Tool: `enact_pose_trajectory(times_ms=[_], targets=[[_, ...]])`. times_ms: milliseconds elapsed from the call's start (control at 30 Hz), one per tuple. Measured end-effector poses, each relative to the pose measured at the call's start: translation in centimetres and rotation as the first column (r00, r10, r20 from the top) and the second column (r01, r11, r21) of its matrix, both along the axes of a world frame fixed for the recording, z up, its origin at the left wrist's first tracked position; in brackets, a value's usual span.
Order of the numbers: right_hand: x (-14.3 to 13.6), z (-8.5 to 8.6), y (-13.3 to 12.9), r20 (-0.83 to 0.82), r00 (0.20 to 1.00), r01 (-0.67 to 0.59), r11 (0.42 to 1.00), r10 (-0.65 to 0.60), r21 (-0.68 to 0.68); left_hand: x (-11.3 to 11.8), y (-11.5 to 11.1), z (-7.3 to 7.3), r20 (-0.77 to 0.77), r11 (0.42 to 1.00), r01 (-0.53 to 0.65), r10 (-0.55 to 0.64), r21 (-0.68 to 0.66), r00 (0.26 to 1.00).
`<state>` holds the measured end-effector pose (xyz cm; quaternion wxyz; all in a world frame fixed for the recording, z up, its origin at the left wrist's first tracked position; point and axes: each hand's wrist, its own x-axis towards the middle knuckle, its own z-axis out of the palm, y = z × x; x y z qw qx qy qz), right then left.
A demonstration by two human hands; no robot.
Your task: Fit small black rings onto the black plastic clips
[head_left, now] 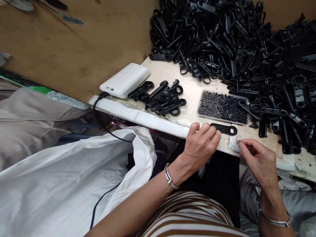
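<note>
- Far to the left of the screw box (217,118), and on its near side, a large white sack (74,184) is spread open below table level.
- To the left of the box, a white power bank (123,79) is laid on the table (192,93), with a black cable (103,95) plugged into its near end.
- Between the power bank and the box, a small heap of black plastic parts (164,96) is gathered, one of them just beside the power bank.
- Just off the box's near left corner, the left hand (201,141) is curled almost closed, knuckles up; one end of a single black part (222,128) is held under its bent fingers.
- Directly on the near side of the box, the rest of that single part is left showing: long, flat and dull black, with a round hole at its right end; its left end is hidden by the fingers.
- The clear box itself is filled with small dark pieces like screws.
- Off the box's near right corner, the right hand (259,159) is narrowed, thumb and forefinger brought together; whether anything tiny is pinched cannot be told. A pale strip (234,147) is seen just beside the fingertips.
- Behind the box and to its right, a big pile of similar black parts (209,41) is heaped.
</note>
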<state>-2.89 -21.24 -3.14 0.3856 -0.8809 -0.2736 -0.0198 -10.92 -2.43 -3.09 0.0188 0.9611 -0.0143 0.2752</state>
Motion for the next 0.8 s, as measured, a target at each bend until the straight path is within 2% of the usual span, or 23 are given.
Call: enact_pose_trajectory(times_ms=[267,500,667,800], targets=[[0.0,0.1,0.4,0.034,0.999,-0.042,0.999,0.042,-0.005,-0.7,0.5,-0.1,-0.035,0.992,-0.024,0.020,-0.125,0.999],[-0.1,-0.1,0.1,0.073,0.996,-0.058,0.998,0.060,-0.024,-0.5,-0.4,0.1,-0.170,0.999,-0.053,0.053,0.005,0.984],[0.2,-1.1,-0.5,0.107,0.992,-0.066,0.998,0.064,0.014,-0.1,-0.2,0.2,-0.260,0.999,0.034,-0.026,0.026,0.965],[0.6,-2.6,-0.9,0.039,0.999,-0.016,0.996,0.013,0.085,0.0,0.4,0.0,-0.252,0.997,0.071,-0.070,-0.004,0.965]])
